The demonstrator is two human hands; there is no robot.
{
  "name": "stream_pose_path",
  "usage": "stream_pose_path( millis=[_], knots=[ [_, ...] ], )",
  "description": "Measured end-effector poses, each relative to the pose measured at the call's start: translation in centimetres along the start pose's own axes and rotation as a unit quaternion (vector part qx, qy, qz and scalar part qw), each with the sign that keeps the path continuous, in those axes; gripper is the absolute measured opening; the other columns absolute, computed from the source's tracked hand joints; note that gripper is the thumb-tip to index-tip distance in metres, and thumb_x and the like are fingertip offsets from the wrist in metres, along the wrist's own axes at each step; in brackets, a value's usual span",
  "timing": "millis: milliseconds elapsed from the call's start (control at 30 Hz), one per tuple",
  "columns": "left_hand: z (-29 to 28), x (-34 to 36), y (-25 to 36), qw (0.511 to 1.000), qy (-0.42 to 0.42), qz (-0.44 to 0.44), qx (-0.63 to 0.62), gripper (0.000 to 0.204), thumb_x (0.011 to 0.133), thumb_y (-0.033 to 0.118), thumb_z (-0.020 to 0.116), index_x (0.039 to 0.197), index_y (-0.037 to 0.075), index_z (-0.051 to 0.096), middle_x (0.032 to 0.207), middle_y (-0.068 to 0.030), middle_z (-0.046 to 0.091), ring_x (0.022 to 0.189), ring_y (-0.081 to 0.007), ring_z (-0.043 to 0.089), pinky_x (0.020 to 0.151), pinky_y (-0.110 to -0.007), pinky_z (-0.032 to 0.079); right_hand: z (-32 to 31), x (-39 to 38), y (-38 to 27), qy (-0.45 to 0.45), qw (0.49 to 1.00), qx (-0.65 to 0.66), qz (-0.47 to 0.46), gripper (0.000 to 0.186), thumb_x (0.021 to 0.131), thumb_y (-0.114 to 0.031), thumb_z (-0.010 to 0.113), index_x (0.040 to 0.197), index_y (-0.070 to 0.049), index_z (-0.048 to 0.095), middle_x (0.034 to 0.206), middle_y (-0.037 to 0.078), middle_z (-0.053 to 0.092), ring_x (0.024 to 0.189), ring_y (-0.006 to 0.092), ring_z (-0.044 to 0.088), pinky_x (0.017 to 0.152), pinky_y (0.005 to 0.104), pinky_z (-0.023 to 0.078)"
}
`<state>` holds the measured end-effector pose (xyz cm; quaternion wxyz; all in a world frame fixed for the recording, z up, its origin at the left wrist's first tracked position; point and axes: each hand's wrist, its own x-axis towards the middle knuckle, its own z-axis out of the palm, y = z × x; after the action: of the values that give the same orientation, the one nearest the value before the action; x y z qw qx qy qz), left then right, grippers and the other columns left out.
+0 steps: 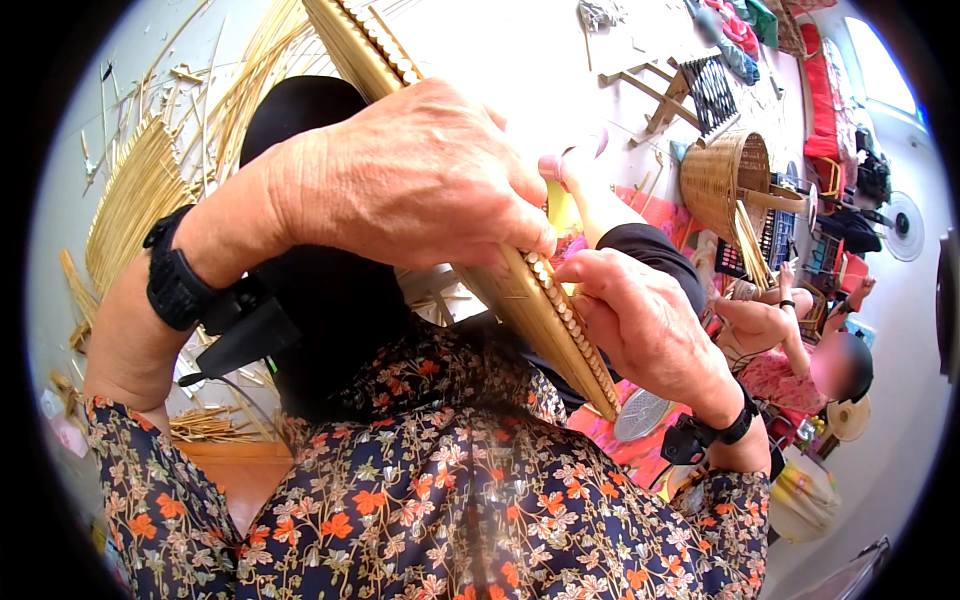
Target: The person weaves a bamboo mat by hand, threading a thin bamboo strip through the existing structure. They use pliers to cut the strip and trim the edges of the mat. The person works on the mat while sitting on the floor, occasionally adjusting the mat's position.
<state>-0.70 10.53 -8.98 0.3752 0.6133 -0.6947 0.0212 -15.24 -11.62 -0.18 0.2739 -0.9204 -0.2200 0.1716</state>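
A long tan piece made of narrow bamboo strips (532, 340), with a row of small pale nubs along one long edge, runs diagonally from the top centre toward the lower right. My left hand (410, 180) grips it across the middle, thumb bent over the nubbed edge, covering part of it. My right hand (635, 320) is closed at the same edge a little lower, its fingers curled against the piece; some fingertips are hidden. Both my wrists wear black straps with small devices.
Loose bamboo strips (140, 200) lie scattered at left. At right are a large woven basket (720, 165), a small wooden stool (668, 105), a dark crate (760, 230) and standing fans (900, 225). Another person (780, 380) sits at right. A round grey mesh disc (640, 415) lies on pink material.
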Motion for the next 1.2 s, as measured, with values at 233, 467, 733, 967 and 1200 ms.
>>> stream_pose_path(
  millis=[233, 467, 733, 967, 1200],
  knots=[
    [-0.5, -0.2, 0.4, 0.998, -0.016, -0.043, -0.032, 0.014, 0.079, 0.022, 0.071, 0.093, 0.017, 0.071, 0.08, -0.0014, 0.067, 0.081, -0.0271, 0.069, 0.078, -0.041, 0.053, -1.9, 1.4, -2.5, -0.097, 0.987, 0.003, 0.125, 0.058, 0.088, -0.012, 0.072, 0.14, -0.001, 0.05, 0.101, 0.021, 0.069, 0.095, 0.0393, 0.07, 0.08, 0.0457, 0.056],
    [-0.4, -0.1, 0.5, 0.999, -0.016, -0.048, -0.022, 0.014, 0.079, 0.022, 0.072, 0.091, 0.016, 0.07, 0.081, -0.0008, 0.067, 0.082, -0.0257, 0.069, 0.078, -0.04, 0.053, 1.3, 0.3, -2.0, 0.022, 0.994, -0.019, 0.104, 0.084, 0.078, -0.013, 0.08, 0.152, -0.001, 0.04, 0.097, 0.02, 0.069, 0.093, 0.0396, 0.07, 0.08, 0.0465, 0.056],
    [-0.6, -0.1, 0.4, 0.999, -0.022, -0.04, -0.012, 0.016, 0.076, 0.022, 0.074, 0.089, 0.014, 0.069, 0.08, -0.0007, 0.067, 0.08, -0.0259, 0.07, 0.078, -0.04, 0.053, 3.0, 0.5, -1.4, 0.107, 0.989, -0.1, -0.021, 0.087, 0.073, -0.002, 0.073, 0.154, 0.001, 0.04, 0.084, 0.012, 0.063, 0.076, 0.0302, 0.065, 0.071, 0.043, 0.055],
    [-0.3, 0.4, -0.3, 1.0, 0.025, -0.006, 0.015, 0.023, 0.081, 0.03, 0.079, 0.093, 0.015, 0.067, 0.078, 0.0011, 0.06, 0.069, -0.0235, 0.064, 0.068, -0.037, 0.052, 2.5, 0.3, -0.8, 0.083, 0.987, -0.135, 0.008, 0.089, 0.074, -0.006, 0.074, 0.156, -0.001, 0.039, 0.084, 0.009, 0.063, 0.08, 0.0256, 0.066, 0.084, 0.0416, 0.054],
    [-3.6, -1.1, -0.9, 0.991, 0.051, -0.113, 0.057, 0.032, 0.083, 0.014, 0.078, 0.115, 0.008, 0.075, 0.087, -0.0067, 0.068, 0.076, -0.0282, 0.065, 0.068, -0.038, 0.05, -2.7, -1.0, -2.2, 0.284, 0.929, -0.215, -0.102, 0.071, 0.071, -0.011, 0.088, 0.135, 0.001, 0.06, 0.106, 0.016, 0.071, 0.096, 0.0324, 0.071, 0.088, 0.0446, 0.058]
  ],
)
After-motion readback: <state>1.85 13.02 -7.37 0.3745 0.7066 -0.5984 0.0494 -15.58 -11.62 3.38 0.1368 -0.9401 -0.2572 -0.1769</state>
